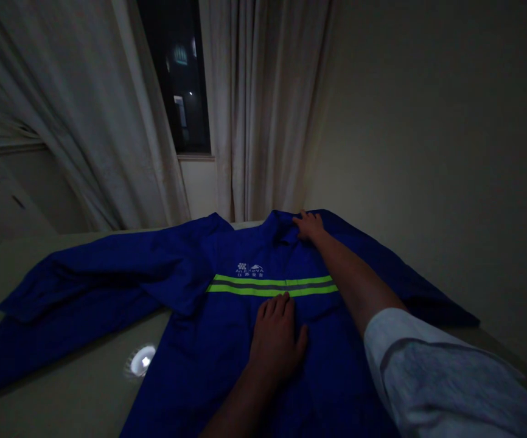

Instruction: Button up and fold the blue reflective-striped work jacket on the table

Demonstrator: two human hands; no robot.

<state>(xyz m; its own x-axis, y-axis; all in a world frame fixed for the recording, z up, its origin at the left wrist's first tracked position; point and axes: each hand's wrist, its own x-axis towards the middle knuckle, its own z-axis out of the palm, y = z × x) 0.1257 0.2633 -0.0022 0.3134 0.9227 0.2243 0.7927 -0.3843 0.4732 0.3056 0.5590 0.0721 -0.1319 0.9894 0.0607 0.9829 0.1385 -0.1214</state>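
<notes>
At left, a blue sleeve (108,267) was laid, folded over, on the table (76,389); a light reflection (142,360) was caught beside the jacket's edge. Behind, a dark window (176,79) was flanked by curtains (85,91). The jacket (222,340) was spread front up mid-table, logo (249,269) printed above a yellow-green stripe (245,285). Left hand (276,334) was rested on it, fingers extended to the stripe's lower edge. Right hand (310,226) was placed by the collar (270,227), fingers bent; whether fabric was gripped could not be told.
</notes>
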